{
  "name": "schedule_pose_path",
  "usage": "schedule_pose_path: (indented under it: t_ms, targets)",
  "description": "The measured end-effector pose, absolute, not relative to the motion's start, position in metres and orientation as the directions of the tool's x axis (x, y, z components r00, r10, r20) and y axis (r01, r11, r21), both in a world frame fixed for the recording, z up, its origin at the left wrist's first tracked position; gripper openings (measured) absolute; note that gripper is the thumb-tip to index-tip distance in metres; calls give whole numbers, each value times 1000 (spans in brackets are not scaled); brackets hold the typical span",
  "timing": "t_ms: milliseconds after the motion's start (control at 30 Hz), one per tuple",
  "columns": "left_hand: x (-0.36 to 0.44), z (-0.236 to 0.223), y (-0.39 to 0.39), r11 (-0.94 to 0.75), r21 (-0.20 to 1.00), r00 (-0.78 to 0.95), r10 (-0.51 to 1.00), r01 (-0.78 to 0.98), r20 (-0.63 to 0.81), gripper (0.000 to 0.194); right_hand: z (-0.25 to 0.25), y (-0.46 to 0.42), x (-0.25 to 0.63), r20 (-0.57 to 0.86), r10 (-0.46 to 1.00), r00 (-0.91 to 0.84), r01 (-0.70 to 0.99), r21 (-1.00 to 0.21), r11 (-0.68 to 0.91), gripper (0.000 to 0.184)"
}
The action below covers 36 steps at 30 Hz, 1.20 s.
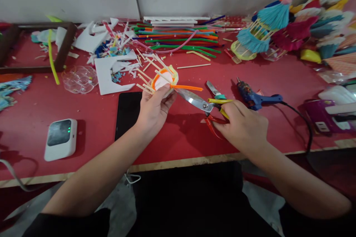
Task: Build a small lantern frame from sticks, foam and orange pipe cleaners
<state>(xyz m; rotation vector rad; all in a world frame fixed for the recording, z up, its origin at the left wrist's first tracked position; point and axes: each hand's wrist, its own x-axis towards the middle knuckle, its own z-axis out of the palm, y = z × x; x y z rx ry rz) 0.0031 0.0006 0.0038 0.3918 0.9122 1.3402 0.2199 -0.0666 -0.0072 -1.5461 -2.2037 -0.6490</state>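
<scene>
The right hand grips scissors aimed leftward, tips apparently at the orange stem's base, beside the left hand pinching the craft.

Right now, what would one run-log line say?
left hand: holds stick-ringed craft piece | right hand: holds scissors, blades by orange strip | nearby: glue gun, phone

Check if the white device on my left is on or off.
The white device looks on: green lights are glowing on it.
</scene>
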Motion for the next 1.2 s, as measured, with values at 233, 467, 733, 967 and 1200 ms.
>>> schedule_pose_path:
  t_ms: [233, 467, 733, 967, 1200]
  targets:
    - [2, 2, 0, 196, 707, -26, 956, -679, -291, 27, -9, -67, 223, 538, 782, -316, 948, 146, 283, 47]
    - [3, 3, -3, 133, 750, -76, 968, -648, -237, 58, -12, -68, 223, 525, 808, -268, 960, 75, 270, 49]
    - [4, 3, -8, 67, 825, -80, 988, -561, -135, 77, -10, -68, 224, 542, 798, -264, 953, 17, 304, 50]
    - [5, 4, -11, 30, 852, -127, 986, -522, -112, 75, -12, -70, 222, 484, 851, -206, 974, 16, 227, 52]
    - [4, 4, -8, 51, 845, -167, 972, -532, -163, 72, -3, -76, 218, 461, 844, -275, 959, 69, 275, 46]
